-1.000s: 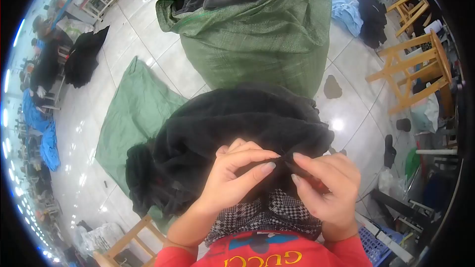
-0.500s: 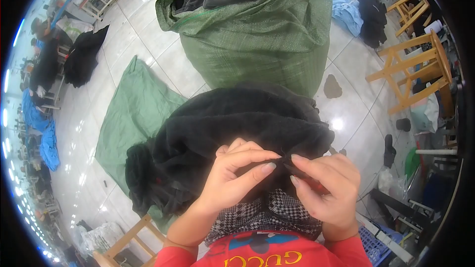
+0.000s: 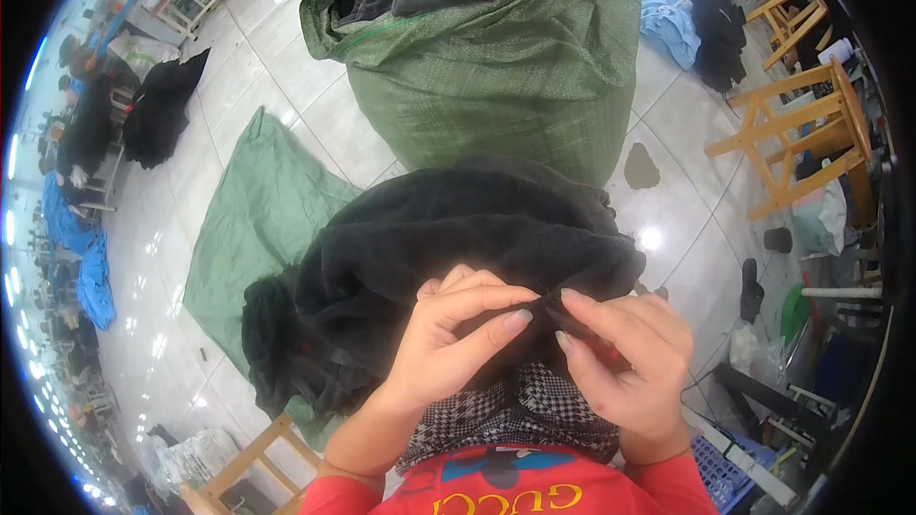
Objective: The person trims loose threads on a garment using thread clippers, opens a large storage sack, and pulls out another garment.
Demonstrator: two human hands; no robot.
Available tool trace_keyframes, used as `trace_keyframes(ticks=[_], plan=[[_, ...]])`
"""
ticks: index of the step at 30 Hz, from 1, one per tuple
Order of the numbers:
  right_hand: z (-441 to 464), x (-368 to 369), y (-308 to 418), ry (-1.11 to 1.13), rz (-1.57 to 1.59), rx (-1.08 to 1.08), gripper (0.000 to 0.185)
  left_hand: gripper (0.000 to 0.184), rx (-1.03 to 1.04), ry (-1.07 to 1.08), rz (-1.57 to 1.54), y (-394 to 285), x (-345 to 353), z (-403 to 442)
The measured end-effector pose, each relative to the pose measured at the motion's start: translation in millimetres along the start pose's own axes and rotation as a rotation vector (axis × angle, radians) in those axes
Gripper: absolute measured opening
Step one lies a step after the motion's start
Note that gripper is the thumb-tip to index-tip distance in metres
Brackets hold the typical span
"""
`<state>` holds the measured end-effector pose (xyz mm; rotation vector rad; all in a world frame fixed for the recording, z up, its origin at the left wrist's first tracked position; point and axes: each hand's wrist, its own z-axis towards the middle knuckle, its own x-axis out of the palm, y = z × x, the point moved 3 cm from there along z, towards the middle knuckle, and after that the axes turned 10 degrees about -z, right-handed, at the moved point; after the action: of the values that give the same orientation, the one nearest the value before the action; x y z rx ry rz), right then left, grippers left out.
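A large black fleece garment [image 3: 448,248] is bunched across my lap, over houndstooth-patterned trousers. My left hand [image 3: 453,334] pinches a bit of its black cloth between thumb and forefinger. Close beside it, my right hand [image 3: 630,353] is closed around small thread snips [image 3: 609,353] with a red part showing in the palm. Their dark tip points at the pinched cloth, and the fingers cover most of the tool. Whether the right fingertips also grip the cloth or a thread, I cannot tell.
A big green woven sack [image 3: 496,86] full of dark fabric stands just ahead. Green cloth [image 3: 267,200] lies on the tiled floor to the left. Wooden stools [image 3: 801,133] stand at the right, and a purple basket [image 3: 720,467] sits by my right elbow.
My right hand has shifted very slightly up and left, its thumb nearer the pinched cloth. My left hand stays almost still, holding the fabric.
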<state>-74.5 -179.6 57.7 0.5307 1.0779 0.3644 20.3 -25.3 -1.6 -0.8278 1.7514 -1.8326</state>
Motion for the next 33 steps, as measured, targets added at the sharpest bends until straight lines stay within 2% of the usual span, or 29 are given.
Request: trace_keyframes(ticks=[8, 13, 16, 22, 27, 33], plan=[[-1, 4, 1, -0.041, 0.007, -0.017, 0.034, 0.018, 0.003, -0.022, -0.05, 1, 0, -2], [1, 4, 3, -0.046, 0.007, -0.009, 0.034, 0.019, 0.019, -0.012, 0.006, 1, 3, -4], [2, 7, 2, -0.118, -0.004, -0.014, 0.035, 0.019, 0.038, 0.073, 0.168, -4, 6, -4], [-1, -8, -10, -0.226, 0.029, 0.18, 0.036, 0.016, -0.012, -0.002, -0.006, 1, 1, -5], [-2, -13, -2, -0.001, -0.009, 0.062, 0.035, 0.016, -0.032, -0.005, -0.032, 0, 0, -3], [-1, -8, -2, -0.002, -0.008, 0.001, 0.033, 0.018, -0.033, 0.007, -0.091, 1, 2, -3]])
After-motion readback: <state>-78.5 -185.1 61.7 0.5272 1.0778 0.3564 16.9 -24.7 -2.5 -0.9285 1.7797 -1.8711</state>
